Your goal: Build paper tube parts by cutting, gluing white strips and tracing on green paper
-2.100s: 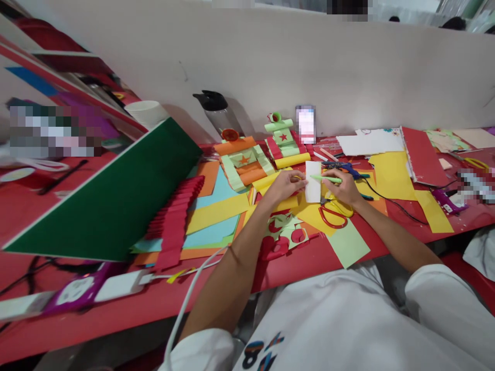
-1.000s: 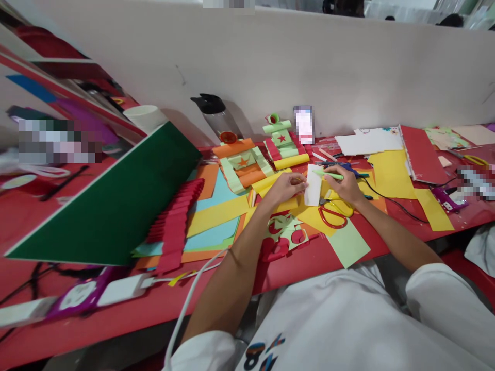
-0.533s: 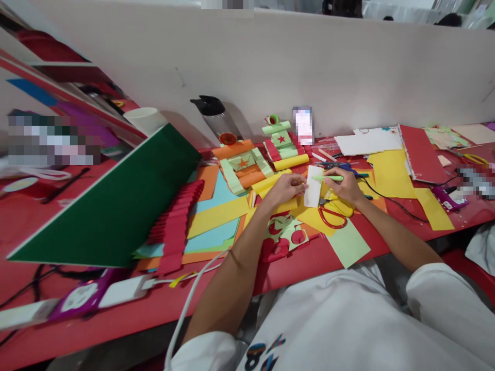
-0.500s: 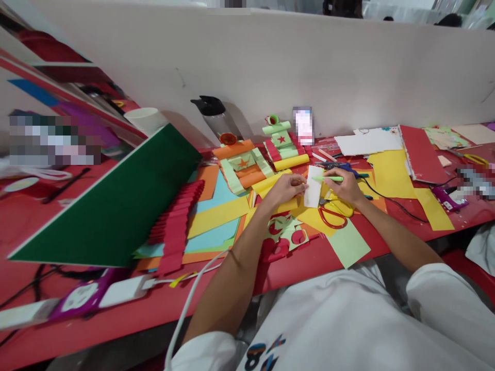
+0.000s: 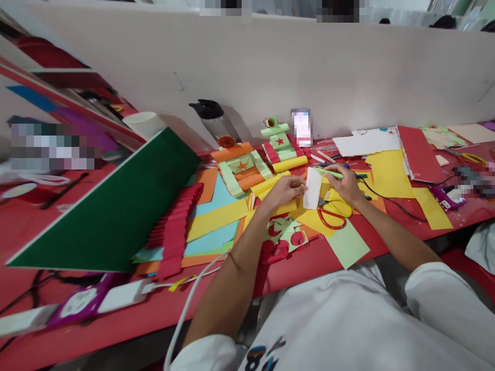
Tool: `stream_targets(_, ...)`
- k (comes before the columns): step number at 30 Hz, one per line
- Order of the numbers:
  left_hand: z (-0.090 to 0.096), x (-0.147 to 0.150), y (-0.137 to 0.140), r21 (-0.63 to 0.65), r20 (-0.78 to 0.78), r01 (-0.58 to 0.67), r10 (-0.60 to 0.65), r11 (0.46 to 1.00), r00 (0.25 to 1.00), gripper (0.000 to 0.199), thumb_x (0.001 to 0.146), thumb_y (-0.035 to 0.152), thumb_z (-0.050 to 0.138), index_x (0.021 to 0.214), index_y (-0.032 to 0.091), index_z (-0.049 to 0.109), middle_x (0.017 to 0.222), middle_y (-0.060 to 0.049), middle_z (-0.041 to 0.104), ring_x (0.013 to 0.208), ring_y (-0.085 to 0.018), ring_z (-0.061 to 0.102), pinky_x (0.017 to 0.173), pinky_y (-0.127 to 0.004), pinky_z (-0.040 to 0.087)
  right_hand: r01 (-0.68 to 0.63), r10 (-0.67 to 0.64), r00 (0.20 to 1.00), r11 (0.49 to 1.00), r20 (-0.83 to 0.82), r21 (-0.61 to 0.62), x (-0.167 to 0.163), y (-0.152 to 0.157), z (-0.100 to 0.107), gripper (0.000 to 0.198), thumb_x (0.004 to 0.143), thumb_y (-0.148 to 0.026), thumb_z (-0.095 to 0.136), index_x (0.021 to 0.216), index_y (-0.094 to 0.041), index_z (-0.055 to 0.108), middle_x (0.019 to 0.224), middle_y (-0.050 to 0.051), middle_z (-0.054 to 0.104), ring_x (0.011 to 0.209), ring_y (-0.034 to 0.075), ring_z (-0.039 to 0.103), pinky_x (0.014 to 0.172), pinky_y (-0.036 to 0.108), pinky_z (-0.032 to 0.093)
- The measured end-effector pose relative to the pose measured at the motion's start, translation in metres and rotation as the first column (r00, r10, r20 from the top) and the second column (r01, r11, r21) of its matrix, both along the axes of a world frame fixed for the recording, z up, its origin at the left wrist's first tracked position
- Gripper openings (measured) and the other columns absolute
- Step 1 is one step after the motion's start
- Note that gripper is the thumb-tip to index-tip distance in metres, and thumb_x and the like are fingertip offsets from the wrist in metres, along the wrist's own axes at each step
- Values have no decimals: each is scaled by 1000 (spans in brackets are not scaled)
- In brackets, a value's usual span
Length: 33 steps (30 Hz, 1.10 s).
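Note:
My left hand (image 5: 289, 188) pinches the left edge of a small white rectangle of paper (image 5: 312, 188), which is held upright above the table. A light green pen (image 5: 331, 173) is gripped in my right hand (image 5: 345, 181), its tip pointing left at the paper's upper part. Just below my right hand lie scissors (image 5: 333, 219) with red and yellow handles, on yellow and green paper. Rolled yellow paper (image 5: 291, 164) and a green, red and orange paper construction with a star (image 5: 243, 166) stand behind my left hand.
A dark green board (image 5: 116, 206) leans at the left, beside pleated red paper (image 5: 172, 232). At the back are a bottle (image 5: 216, 121) and a phone (image 5: 302, 128) against the white partition. Cut scraps (image 5: 288, 239) lie near the front edge; a white cable (image 5: 189, 304) passes my left arm.
The pen has tilted, its tip rising toward the paper's top edge, and my right hand has shifted slightly. My left hand keeps its hold on the paper. The whole view has moved a little.

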<state>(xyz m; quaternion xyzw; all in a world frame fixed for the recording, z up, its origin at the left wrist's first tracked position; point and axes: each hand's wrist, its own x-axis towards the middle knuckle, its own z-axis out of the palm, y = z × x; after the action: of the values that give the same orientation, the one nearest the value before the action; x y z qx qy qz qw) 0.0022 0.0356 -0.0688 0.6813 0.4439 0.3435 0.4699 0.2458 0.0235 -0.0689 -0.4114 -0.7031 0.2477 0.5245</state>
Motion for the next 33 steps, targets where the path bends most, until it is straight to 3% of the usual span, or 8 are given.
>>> stream_targets(14, 1, 2, 0, -43, -4, -2, 2, 999, 1000, 47, 64, 57, 86, 82, 17, 69, 65, -2, 67, 63, -18, 62, 64, -30, 51, -17, 16, 1000, 999, -15, -32, 0, 0, -2, 34, 93, -52, 68, 105, -21, 75, 106, 7, 77, 96, 23, 71, 84, 34, 57)
stream_targets(24, 1, 3, -1, -43, -5, -11, 10, 999, 1000, 47, 63, 57, 86, 82, 17, 70, 64, -1, 67, 62, -18, 62, 63, -30, 51, -2, 2, 1000, 1000, 3, -10, 1, 0, -3, 35, 94, -52, 65, 108, -21, 74, 107, 7, 78, 97, 23, 71, 88, 35, 57)
stream_targets(33, 3, 4, -1, -64, 27, -9, 11, 998, 1000, 47, 62, 56, 88, 80, 17, 67, 62, 0, 64, 62, -18, 62, 64, -31, 51, -50, 54, 997, 997, 62, -65, 2, -1, -7, 30, 88, -47, 70, 95, -19, 77, 97, 7, 79, 89, 23, 73, 81, 34, 59)
